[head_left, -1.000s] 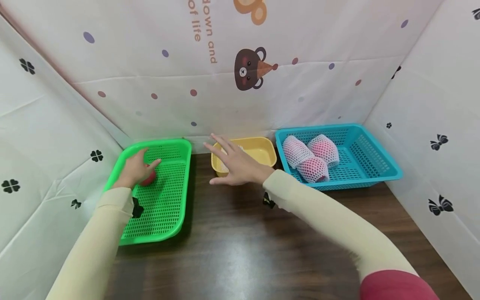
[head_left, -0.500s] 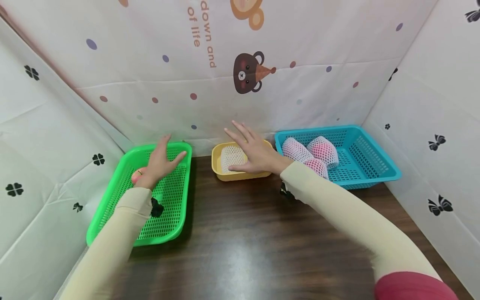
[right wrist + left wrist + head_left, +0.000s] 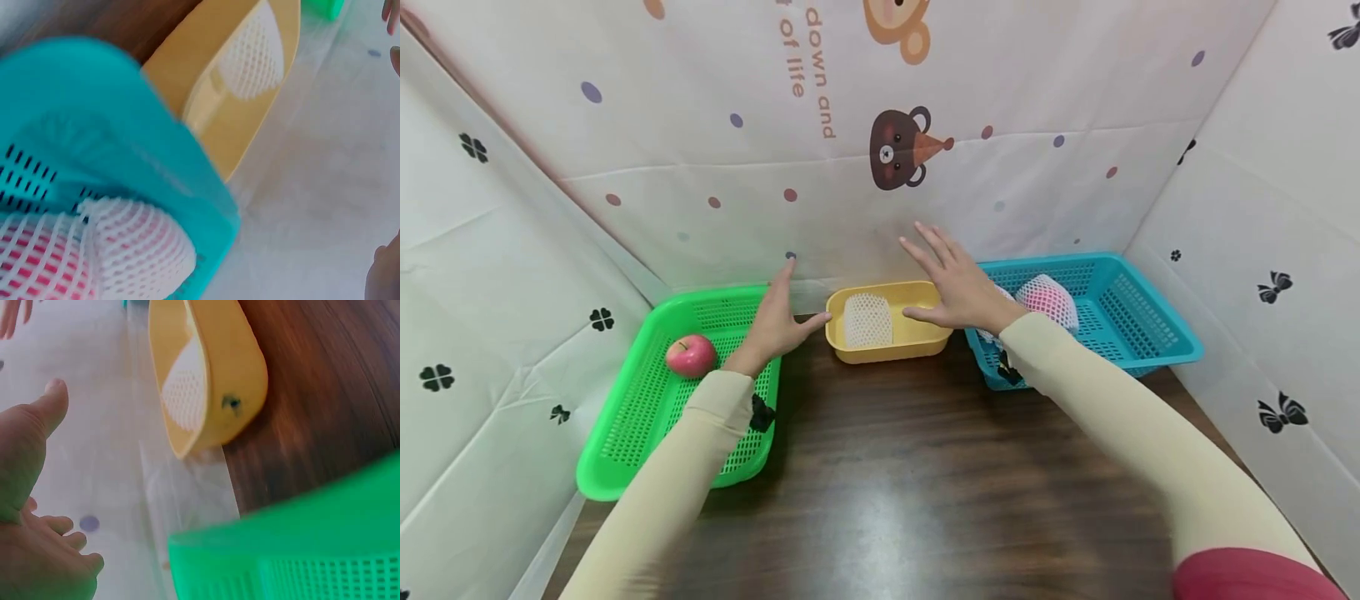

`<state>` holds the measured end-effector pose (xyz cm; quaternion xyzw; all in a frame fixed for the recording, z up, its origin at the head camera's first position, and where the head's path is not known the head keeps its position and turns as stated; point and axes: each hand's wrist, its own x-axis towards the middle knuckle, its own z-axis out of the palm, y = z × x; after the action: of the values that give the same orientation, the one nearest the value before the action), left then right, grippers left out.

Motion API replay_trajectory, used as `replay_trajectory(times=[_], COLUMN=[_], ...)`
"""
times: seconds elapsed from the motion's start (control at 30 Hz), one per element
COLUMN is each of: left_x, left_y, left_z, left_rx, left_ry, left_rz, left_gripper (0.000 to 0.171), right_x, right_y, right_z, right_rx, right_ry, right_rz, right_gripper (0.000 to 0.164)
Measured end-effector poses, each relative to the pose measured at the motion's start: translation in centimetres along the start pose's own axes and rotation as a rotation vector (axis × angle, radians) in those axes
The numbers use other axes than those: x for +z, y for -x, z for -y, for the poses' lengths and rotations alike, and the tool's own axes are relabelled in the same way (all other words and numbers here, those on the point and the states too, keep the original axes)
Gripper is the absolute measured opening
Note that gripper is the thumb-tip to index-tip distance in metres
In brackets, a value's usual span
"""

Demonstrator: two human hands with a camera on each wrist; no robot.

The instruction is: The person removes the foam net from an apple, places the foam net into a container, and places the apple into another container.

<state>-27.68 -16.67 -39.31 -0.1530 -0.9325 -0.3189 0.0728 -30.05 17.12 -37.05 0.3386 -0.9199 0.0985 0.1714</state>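
Fingers spread, my left hand (image 3: 775,327) hovers over the right rim of the green basket (image 3: 597,454) and grips nothing. Inside that basket lies a bare red apple (image 3: 691,356). My right hand (image 3: 961,290) is also spread and holds nothing, above the gap between the yellow tray (image 3: 887,353) and the blue basket (image 3: 1180,346). A white foam net (image 3: 868,321) lies flat in the tray's left part. In the blue basket sit net-wrapped pink fruits (image 3: 1048,302), partly hidden by my right hand and sleeve. The right wrist view shows two of these wrapped fruits (image 3: 140,250) close up.
All three containers stand along the back of a dark wooden table (image 3: 880,467). A printed white cloth (image 3: 700,233) hangs right behind them, and more cloth (image 3: 1247,275) bounds the right side. Bare wood lies in front of the tray.
My left hand has moved right, away from the apple, which is now fully visible in the green basket. My right hand has moved right from over the yellow tray, uncovering the foam net.
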Motion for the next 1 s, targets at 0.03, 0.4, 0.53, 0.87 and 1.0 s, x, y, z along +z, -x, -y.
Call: replay_trajectory(times=[0.03, 0.4, 0.53, 0.87, 1.0], left_x=[0.2, 2.4, 3.4, 5.2, 6.0], left_y=[-0.1, -0.3, -0.4, -0.6, -0.7], left_z=[-0.3, -3.9, -5.0, -7.4, -8.4], left_rx=[0.006, 0.033, 0.07, 0.073, 0.06], left_ry=[0.003, 0.049, 0.064, 0.132, 0.125], left_rz=[0.002, 0.032, 0.043, 0.017, 0.029], left_gripper=[0.111, 0.115, 0.116, 0.115, 0.114], right_x=[0.0, -1.2, -1.5, -2.1, -2.3], right_y=[0.2, 1.6, 2.3, 4.3, 5.2], right_z=[-0.4, -3.8, -4.9, -8.2, -9.4], right_rx=[0.005, 0.079, 0.094, 0.198, 0.227], right_ry=[0.004, 0.046, 0.064, 0.037, 0.054], right_rz=[-0.002, -0.008, -0.001, 0.039, 0.047], right_gripper=[0.11, 0.111, 0.113, 0.112, 0.11])
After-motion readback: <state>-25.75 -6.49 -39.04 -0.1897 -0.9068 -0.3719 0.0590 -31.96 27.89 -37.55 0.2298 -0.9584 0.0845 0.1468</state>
